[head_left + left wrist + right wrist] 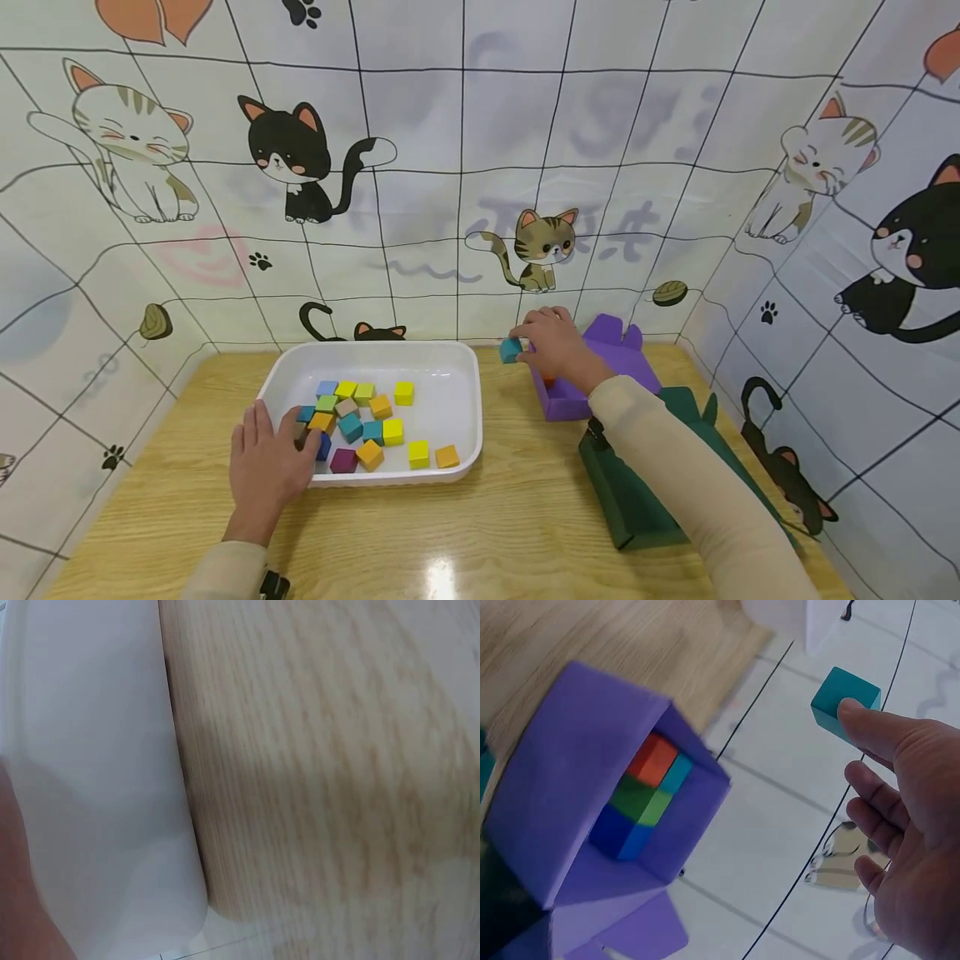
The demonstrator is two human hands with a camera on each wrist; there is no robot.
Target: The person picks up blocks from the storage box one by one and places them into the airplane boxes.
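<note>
Above the table's back edge, my right hand [555, 343] pinches a teal cube [511, 350] between thumb and fingers; the right wrist view shows the same teal cube [844, 701] under the thumb tip. Beside it stands an open purple box [564, 408] holding several cubes, among them a red-orange cube [654, 759], a green cube [634, 796] and a dark blue cube [611, 831]. My left hand [268, 458] rests at the left front corner of a white tray [442, 358], fingers loosely spread over its rim, near a blue cube [323, 447]. Yellow, orange, green, blue and purple cubes lie loose in the tray.
A dark green box [630, 500] stands in front of the purple box, partly under my right forearm. A wall sheet with cat drawings [465, 125] closes off the table [480, 533] at the back and sides.
</note>
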